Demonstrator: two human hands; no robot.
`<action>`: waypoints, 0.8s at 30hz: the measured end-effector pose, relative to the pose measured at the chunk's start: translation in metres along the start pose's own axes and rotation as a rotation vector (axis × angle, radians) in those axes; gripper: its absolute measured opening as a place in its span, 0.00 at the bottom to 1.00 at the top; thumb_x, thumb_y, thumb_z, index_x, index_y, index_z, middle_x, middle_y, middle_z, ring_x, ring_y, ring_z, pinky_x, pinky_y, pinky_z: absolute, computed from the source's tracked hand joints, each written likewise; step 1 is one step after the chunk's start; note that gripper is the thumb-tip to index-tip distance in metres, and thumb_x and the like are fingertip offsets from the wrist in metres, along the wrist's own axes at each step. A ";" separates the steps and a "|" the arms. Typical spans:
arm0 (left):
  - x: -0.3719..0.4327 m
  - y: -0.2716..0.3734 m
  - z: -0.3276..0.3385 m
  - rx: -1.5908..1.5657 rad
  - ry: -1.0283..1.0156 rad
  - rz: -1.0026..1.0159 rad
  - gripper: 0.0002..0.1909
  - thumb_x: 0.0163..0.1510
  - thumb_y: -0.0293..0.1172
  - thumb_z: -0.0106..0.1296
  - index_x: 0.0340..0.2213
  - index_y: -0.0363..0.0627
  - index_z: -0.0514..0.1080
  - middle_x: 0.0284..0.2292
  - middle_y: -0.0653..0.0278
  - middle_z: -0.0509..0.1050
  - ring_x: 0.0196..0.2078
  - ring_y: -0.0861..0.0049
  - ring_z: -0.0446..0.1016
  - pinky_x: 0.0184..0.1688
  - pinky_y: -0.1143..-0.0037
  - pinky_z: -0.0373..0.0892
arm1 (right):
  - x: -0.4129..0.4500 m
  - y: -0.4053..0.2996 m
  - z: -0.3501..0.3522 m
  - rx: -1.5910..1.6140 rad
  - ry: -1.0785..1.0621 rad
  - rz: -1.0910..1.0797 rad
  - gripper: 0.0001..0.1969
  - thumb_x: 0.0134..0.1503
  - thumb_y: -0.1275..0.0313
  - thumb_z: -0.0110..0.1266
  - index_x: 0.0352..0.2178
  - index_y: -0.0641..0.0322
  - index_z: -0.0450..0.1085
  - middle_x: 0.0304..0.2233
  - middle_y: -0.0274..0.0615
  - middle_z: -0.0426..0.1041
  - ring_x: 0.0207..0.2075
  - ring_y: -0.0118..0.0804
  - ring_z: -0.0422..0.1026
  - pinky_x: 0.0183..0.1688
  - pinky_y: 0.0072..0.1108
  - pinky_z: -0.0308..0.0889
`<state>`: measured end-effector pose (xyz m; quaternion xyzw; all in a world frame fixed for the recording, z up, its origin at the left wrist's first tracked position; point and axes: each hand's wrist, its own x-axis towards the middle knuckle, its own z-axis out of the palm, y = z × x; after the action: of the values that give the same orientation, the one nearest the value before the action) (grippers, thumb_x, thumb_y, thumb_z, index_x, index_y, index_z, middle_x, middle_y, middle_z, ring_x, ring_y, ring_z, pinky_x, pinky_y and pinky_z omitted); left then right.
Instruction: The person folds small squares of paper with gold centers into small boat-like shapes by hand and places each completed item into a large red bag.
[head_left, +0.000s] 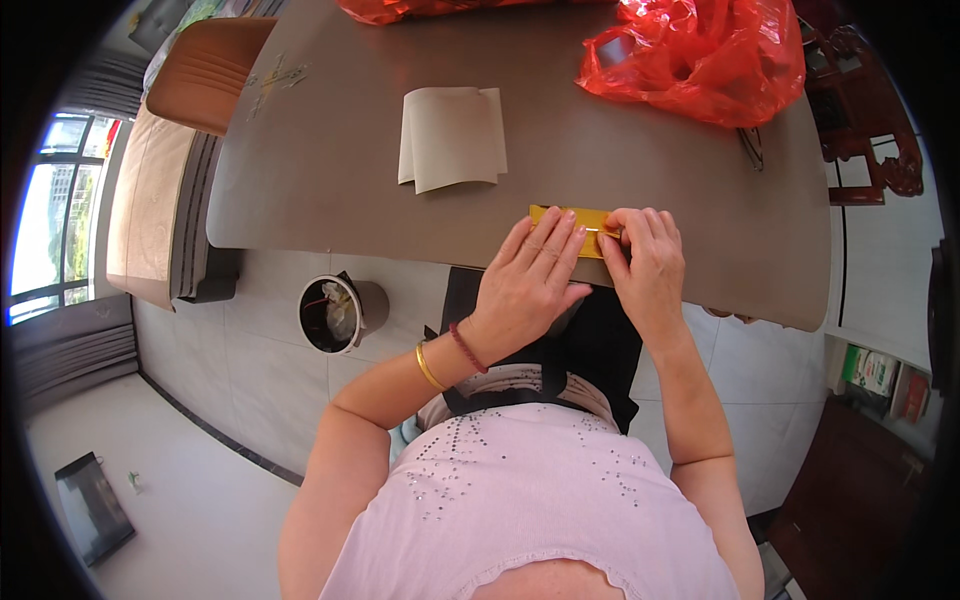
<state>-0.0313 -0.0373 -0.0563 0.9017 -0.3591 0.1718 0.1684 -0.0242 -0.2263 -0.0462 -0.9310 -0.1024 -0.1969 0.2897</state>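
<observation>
A folded piece of shiny gold paper or foil (564, 213) lies on the brown tabletop (337, 165), close to its near edge. My left hand (529, 289) rests flat over the left and middle part of it, fingers extended and pointing away from me. At the right end, the thumb and index finger of my right hand (649, 259) pinch the gold piece, where a bright crease shows. Its underside and much of its left half are hidden by my left hand. Beyond my hands sits a loose stack of pale beige paper sheets (450, 139), slightly curled.
A red plastic bag (697, 67) bulges at the far right, with a thin dark wire-like object (752, 150) beside it. Another red bag (405, 6) is at the far edge. A lined trash bin (364, 307) stands left on the floor; a brown chair (206, 71) is at the table's left.
</observation>
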 end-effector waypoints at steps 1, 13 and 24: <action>-0.002 0.003 0.001 -0.058 -0.070 -0.057 0.35 0.51 0.41 0.60 0.57 0.37 0.65 0.61 0.53 0.64 0.66 0.63 0.59 0.68 0.63 0.53 | -0.003 0.001 0.000 -0.003 -0.006 0.005 0.11 0.50 0.74 0.62 0.36 0.59 0.71 0.33 0.40 0.72 0.38 0.45 0.69 0.43 0.34 0.63; -0.018 -0.010 -0.004 0.134 -0.072 -0.076 0.41 0.46 0.37 0.63 0.60 0.36 0.62 0.62 0.53 0.63 0.67 0.62 0.59 0.68 0.62 0.52 | -0.048 0.004 -0.013 -0.325 -0.143 -0.222 0.36 0.46 0.74 0.63 0.58 0.65 0.64 0.62 0.44 0.64 0.65 0.42 0.60 0.68 0.39 0.51; -0.004 0.000 0.003 0.015 -0.100 -0.005 0.41 0.45 0.40 0.64 0.58 0.36 0.63 0.62 0.54 0.63 0.66 0.62 0.59 0.68 0.59 0.50 | -0.042 -0.016 -0.012 -0.152 -0.198 -0.213 0.38 0.42 0.74 0.64 0.58 0.64 0.65 0.61 0.44 0.64 0.65 0.43 0.59 0.69 0.39 0.49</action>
<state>-0.0337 -0.0361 -0.0603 0.9113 -0.3636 0.1287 0.1440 -0.0707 -0.2233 -0.0464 -0.9490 -0.2136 -0.1408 0.1845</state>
